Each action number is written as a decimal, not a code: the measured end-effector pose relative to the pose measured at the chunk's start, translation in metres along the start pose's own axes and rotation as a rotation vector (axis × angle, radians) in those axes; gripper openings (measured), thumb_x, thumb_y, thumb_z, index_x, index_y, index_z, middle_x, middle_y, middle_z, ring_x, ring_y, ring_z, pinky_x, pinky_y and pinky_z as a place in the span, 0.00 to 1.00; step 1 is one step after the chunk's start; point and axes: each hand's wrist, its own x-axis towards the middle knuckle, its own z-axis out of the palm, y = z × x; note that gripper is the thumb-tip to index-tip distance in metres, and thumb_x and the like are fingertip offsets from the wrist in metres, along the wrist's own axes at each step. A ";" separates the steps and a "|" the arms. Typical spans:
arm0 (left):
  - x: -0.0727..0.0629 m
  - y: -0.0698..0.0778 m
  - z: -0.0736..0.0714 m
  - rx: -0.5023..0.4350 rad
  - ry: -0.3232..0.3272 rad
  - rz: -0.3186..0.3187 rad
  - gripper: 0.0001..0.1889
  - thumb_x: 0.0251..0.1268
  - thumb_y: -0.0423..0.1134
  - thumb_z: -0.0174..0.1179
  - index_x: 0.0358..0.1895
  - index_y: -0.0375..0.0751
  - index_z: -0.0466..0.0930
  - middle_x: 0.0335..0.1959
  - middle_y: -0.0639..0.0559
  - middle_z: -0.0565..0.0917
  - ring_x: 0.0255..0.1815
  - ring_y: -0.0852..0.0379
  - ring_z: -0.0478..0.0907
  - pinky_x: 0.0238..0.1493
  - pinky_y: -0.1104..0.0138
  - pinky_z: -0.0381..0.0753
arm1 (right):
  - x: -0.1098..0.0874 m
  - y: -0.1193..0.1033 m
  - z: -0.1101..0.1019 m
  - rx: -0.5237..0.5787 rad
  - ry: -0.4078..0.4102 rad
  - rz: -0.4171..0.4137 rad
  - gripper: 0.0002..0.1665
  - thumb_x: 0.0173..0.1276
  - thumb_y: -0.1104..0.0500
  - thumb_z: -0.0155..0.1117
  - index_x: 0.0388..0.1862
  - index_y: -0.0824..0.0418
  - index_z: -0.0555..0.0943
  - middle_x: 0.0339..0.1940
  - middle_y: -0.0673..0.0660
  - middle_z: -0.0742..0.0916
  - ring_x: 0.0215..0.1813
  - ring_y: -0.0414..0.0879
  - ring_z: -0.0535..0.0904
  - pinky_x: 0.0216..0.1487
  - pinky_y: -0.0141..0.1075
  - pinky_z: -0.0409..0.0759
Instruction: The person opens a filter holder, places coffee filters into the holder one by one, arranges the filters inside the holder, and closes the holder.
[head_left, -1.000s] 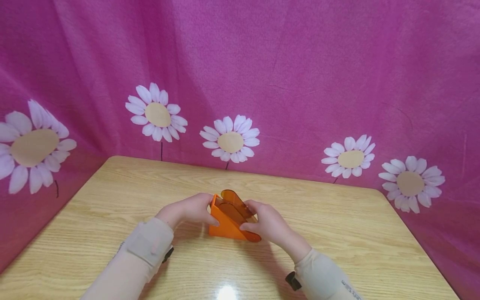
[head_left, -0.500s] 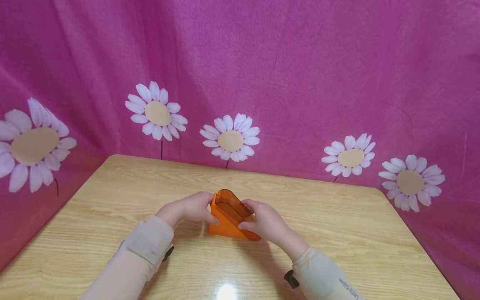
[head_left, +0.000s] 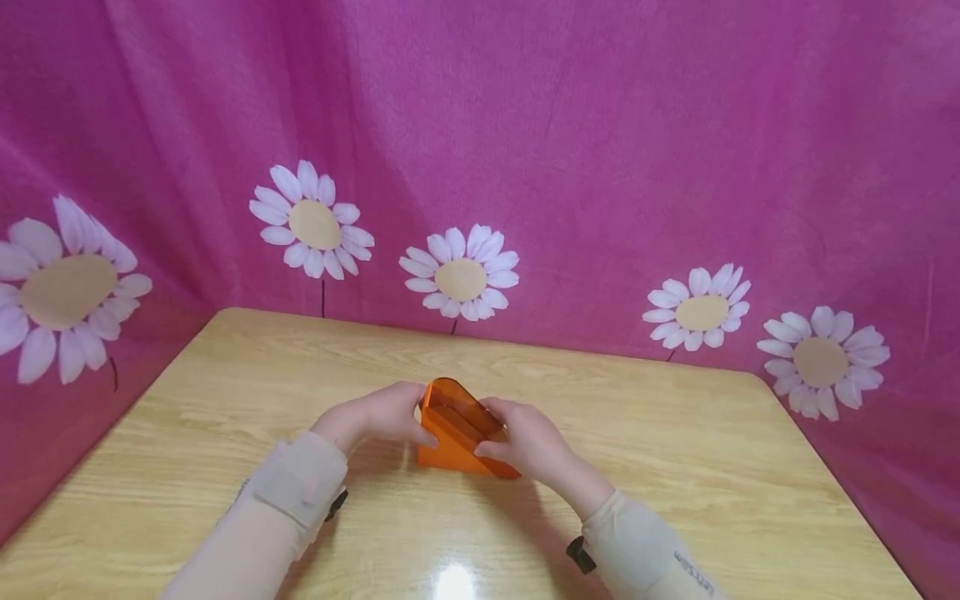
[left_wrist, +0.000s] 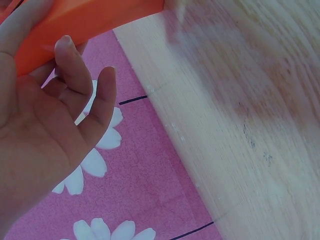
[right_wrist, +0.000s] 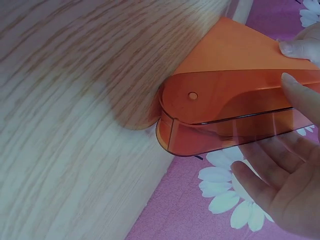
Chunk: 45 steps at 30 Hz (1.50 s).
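In the head view a wedge-shaped orange plastic box (head_left: 447, 452) stands on the wooden table. A see-through amber lid (head_left: 463, 403) lies along its sloping side. My left hand (head_left: 382, 414) grips the tall end of the box, thumb on the near face. In the left wrist view the orange wall (left_wrist: 100, 22) sits between thumb and fingers. My right hand (head_left: 534, 443) holds the lid from both sides, thumb nearer me. The right wrist view shows the lid's rounded low end (right_wrist: 185, 100), with a small round pin, overlapping the orange side (right_wrist: 230, 47). The box's inside is mostly hidden.
The light wooden table (head_left: 262, 367) reaches back to a magenta cloth (head_left: 570, 167) printed with white daisies. This cloth hangs behind and along both sides. A bright light reflection (head_left: 454, 581) shows near the front of the table.
The lid's upper end has swung left and down, closing onto the sloping top of the box. My right hand has shifted slightly left with it; the left hand keeps its grip.
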 end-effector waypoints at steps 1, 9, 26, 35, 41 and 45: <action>0.000 0.001 -0.001 -0.007 0.002 -0.006 0.18 0.47 0.33 0.69 0.45 0.45 0.79 0.40 0.56 0.83 0.42 0.60 0.75 0.57 0.57 0.71 | 0.001 0.000 0.000 -0.001 0.004 -0.004 0.27 0.54 0.58 0.71 0.54 0.60 0.77 0.40 0.53 0.86 0.38 0.43 0.79 0.45 0.40 0.76; -0.001 0.001 -0.002 0.017 0.004 0.006 0.17 0.47 0.33 0.69 0.44 0.44 0.80 0.39 0.55 0.83 0.42 0.60 0.76 0.55 0.59 0.71 | 0.003 0.000 0.003 -0.021 -0.001 -0.009 0.28 0.54 0.57 0.71 0.55 0.59 0.77 0.42 0.53 0.86 0.40 0.43 0.79 0.46 0.40 0.77; 0.003 -0.001 0.003 0.007 0.004 0.019 0.18 0.48 0.32 0.68 0.46 0.44 0.79 0.41 0.55 0.83 0.45 0.58 0.75 0.59 0.56 0.69 | 0.002 0.002 0.003 -0.039 0.007 0.006 0.29 0.53 0.58 0.72 0.56 0.60 0.76 0.44 0.55 0.86 0.41 0.45 0.80 0.48 0.42 0.77; 0.018 0.006 0.013 0.063 0.037 0.013 0.20 0.55 0.36 0.65 0.53 0.49 0.76 0.48 0.58 0.81 0.54 0.56 0.74 0.63 0.56 0.67 | 0.001 0.016 -0.004 -0.051 0.050 0.079 0.30 0.52 0.58 0.72 0.56 0.61 0.77 0.46 0.56 0.86 0.43 0.47 0.81 0.48 0.44 0.77; 0.029 0.016 0.020 0.090 0.062 0.004 0.20 0.57 0.38 0.64 0.55 0.50 0.74 0.52 0.57 0.80 0.58 0.54 0.73 0.64 0.57 0.66 | 0.003 0.028 -0.011 -0.030 0.070 0.129 0.31 0.52 0.60 0.72 0.57 0.62 0.76 0.46 0.57 0.86 0.45 0.48 0.82 0.51 0.44 0.77; 0.038 0.022 0.024 0.110 0.079 0.012 0.19 0.58 0.39 0.63 0.54 0.49 0.74 0.52 0.55 0.80 0.57 0.53 0.74 0.62 0.57 0.68 | 0.003 0.037 -0.017 -0.025 0.073 0.148 0.32 0.52 0.61 0.71 0.58 0.63 0.75 0.47 0.59 0.85 0.46 0.49 0.81 0.52 0.45 0.77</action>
